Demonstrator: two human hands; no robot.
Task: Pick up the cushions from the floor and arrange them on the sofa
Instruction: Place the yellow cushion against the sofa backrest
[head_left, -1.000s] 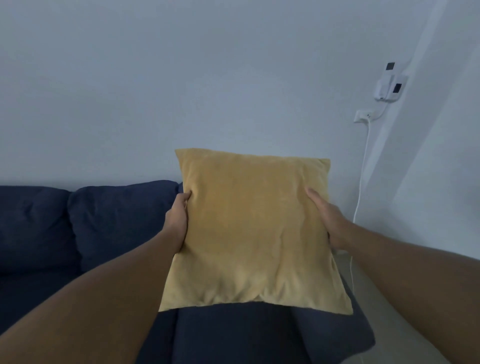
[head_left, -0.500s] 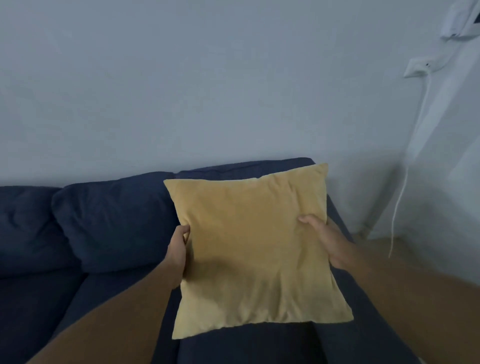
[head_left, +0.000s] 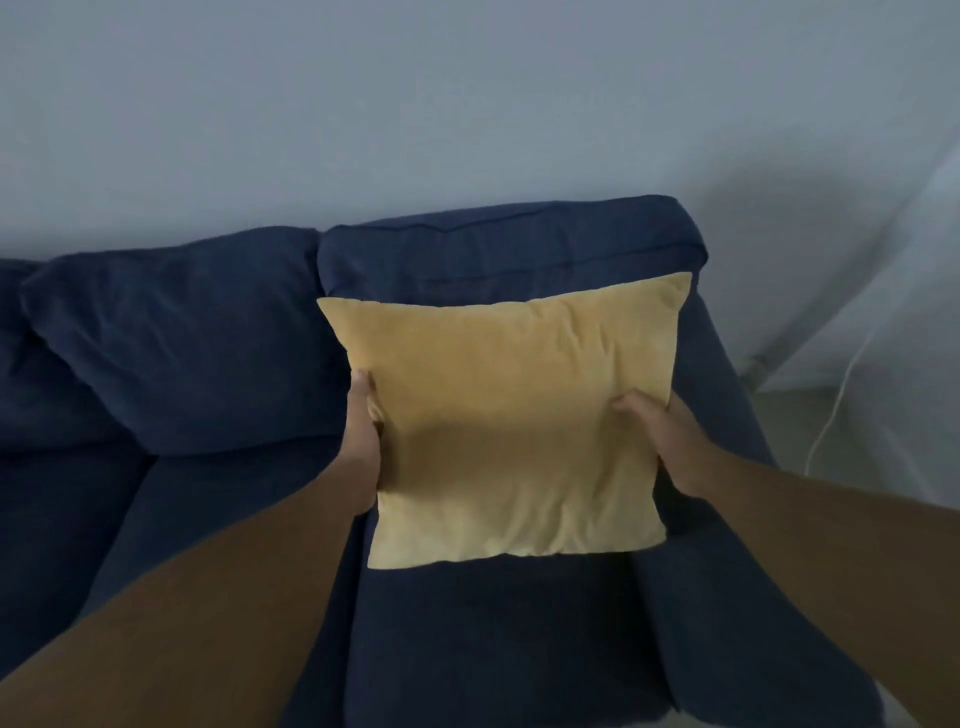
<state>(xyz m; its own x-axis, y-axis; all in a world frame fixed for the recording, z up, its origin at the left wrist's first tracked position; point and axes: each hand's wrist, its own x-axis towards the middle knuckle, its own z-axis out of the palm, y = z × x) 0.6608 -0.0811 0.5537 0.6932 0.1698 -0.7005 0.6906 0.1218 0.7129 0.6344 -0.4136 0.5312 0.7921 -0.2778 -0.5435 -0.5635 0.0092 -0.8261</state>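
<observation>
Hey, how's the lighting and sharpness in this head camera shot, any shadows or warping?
Head view: dim, bluish light; a soft shadow crosses the lower left of the yellow cushion; the sofa reads dark with little detail; wide-angle bending shows at the edges; no glare.

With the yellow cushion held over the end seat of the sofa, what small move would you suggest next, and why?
Probably ease the yellow cushion back and down until it leans on the sofa's back cushion, then let go. The left hand and right hand grip its side edges, it already faces that backrest, and whether its lower edge touches the seat is unclear.
</observation>
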